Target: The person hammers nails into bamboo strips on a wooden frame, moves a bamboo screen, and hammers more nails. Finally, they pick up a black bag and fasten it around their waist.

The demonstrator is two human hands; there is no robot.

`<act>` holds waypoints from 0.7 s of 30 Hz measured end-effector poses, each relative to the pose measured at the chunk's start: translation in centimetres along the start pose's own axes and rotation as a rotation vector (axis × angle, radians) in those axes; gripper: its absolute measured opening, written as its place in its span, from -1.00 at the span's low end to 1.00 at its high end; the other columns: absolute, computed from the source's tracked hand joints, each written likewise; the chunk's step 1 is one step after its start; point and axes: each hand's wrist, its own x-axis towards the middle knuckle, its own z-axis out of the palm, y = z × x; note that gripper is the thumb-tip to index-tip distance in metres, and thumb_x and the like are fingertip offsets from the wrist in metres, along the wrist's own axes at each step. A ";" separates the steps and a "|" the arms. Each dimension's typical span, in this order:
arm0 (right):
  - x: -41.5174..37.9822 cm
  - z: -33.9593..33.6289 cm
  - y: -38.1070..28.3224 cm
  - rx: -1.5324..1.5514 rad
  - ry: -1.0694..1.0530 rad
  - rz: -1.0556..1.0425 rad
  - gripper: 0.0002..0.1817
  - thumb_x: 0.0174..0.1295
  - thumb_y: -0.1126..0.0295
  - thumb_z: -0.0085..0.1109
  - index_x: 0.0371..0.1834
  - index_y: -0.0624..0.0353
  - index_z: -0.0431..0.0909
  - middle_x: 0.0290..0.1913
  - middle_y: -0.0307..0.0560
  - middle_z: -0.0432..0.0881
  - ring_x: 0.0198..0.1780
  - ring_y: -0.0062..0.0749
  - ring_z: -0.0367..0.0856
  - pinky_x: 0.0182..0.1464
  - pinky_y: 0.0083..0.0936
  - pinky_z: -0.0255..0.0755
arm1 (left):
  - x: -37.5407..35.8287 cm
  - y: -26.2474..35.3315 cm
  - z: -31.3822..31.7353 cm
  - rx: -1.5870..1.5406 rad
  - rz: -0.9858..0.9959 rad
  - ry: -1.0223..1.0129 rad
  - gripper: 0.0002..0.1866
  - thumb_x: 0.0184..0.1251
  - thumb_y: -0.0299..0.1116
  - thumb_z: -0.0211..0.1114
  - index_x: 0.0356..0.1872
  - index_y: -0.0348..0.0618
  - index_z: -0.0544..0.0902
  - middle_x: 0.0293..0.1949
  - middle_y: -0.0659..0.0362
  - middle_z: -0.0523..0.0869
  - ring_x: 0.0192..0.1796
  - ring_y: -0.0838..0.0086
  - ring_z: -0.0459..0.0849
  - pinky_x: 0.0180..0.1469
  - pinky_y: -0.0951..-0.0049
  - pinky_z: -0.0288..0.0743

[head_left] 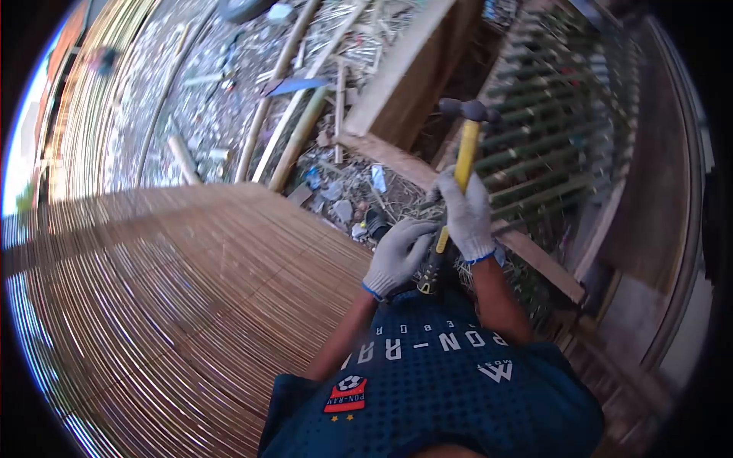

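Note:
My right hand (468,214), in a white knit glove with a blue cuff, is closed around the yellow and black handle of a hammer (467,145). The hammer's dark head points up and away from me, and its black grip end hangs down near my shirt. Close beside it, my left hand (397,256) wears a matching glove. Its fingers and thumb are bent together near the lower handle, and what they pinch, if anything, is hidden. A wooden bar (538,259) runs beneath and beyond my hands.
A wide panel of thin bamboo slats (191,290) fills the left side. To the right stands a lattice of green slats (550,130) in a wooden frame. Ahead are a thick wooden board (405,69), bamboo poles (299,137), and littered ground (336,187). A tyre (244,8) lies farther off.

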 end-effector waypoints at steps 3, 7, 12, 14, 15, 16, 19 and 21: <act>1.5 4.7 0.9 -0.068 -0.030 0.006 -0.79 0.52 0.30 0.17 -0.06 0.23 0.47 -0.29 -0.22 0.66 -0.26 -0.61 0.61 -0.14 -0.58 0.52 | -4.0 -3.5 -5.7 -0.178 -0.198 0.342 -0.68 0.63 -0.35 0.12 0.12 -0.36 0.71 0.10 -0.01 0.77 0.21 0.31 0.71 0.30 0.35 0.50; 4.3 12.9 2.8 -0.171 0.009 -0.020 -0.74 0.51 0.26 0.21 -0.03 0.25 0.48 -0.23 -0.18 0.68 -0.23 -0.62 0.59 -0.11 -0.57 0.49 | -7.3 -8.1 -15.3 -0.020 -0.326 0.773 -0.62 0.66 -0.26 0.11 0.13 -0.36 0.72 0.09 -0.02 0.80 0.21 0.32 0.71 0.32 0.34 0.49; 9.3 16.9 6.4 -0.310 0.099 -0.075 -0.62 0.43 0.16 0.30 -0.05 0.32 0.53 -0.09 -0.03 0.69 -0.13 -0.41 0.63 -0.03 -0.42 0.52 | -15.8 -19.2 -21.8 0.193 -0.694 0.986 -0.53 0.62 -0.11 0.12 0.18 -0.32 0.70 0.12 -0.05 0.79 0.22 0.21 0.72 0.33 0.30 0.50; 10.8 18.2 6.8 -0.442 0.149 -0.092 -0.59 0.42 0.14 0.30 -0.05 0.35 0.54 -0.15 0.04 0.71 -0.15 -0.28 0.69 -0.04 -0.30 0.56 | -17.2 -21.4 -22.2 0.227 -0.773 1.000 -0.53 0.60 -0.10 0.13 0.19 -0.32 0.69 0.13 -0.06 0.79 0.23 0.17 0.72 0.32 0.29 0.50; 11.6 18.8 6.7 -0.507 0.159 -0.079 -0.59 0.43 0.14 0.29 -0.04 0.35 0.54 -0.17 0.05 0.72 -0.17 -0.27 0.70 -0.06 -0.28 0.57 | -17.1 -21.8 -22.2 0.237 -0.772 0.994 -0.53 0.60 -0.09 0.14 0.19 -0.31 0.69 0.13 -0.07 0.78 0.24 0.16 0.72 0.32 0.28 0.50; 12.3 19.3 6.6 -0.573 0.165 -0.066 -0.59 0.43 0.14 0.29 -0.03 0.35 0.54 -0.19 0.07 0.72 -0.19 -0.26 0.72 -0.08 -0.25 0.58 | -16.8 -22.3 -22.2 0.245 -0.774 0.990 -0.52 0.59 -0.09 0.14 0.20 -0.31 0.69 0.14 -0.08 0.78 0.24 0.14 0.72 0.32 0.28 0.50; 13.8 19.5 7.9 -0.751 0.179 -0.126 -0.52 0.40 0.03 0.29 -0.07 0.35 0.57 -0.21 0.20 0.75 -0.20 -0.02 0.76 -0.10 -0.11 0.60 | -16.0 -24.4 -22.6 0.274 -0.833 0.869 -0.52 0.57 -0.05 0.14 0.18 -0.27 0.70 0.10 -0.11 0.78 0.22 0.10 0.73 0.31 0.25 0.51; 14.3 19.0 9.1 -0.860 0.186 -0.192 -0.50 0.38 0.00 0.27 -0.11 0.34 0.59 -0.21 0.29 0.73 -0.16 0.19 0.75 -0.08 -0.01 0.59 | -16.6 -28.5 -22.4 0.228 -0.858 0.833 -0.50 0.54 -0.02 0.15 0.15 -0.26 0.72 0.07 -0.14 0.79 0.20 0.08 0.74 0.29 0.24 0.52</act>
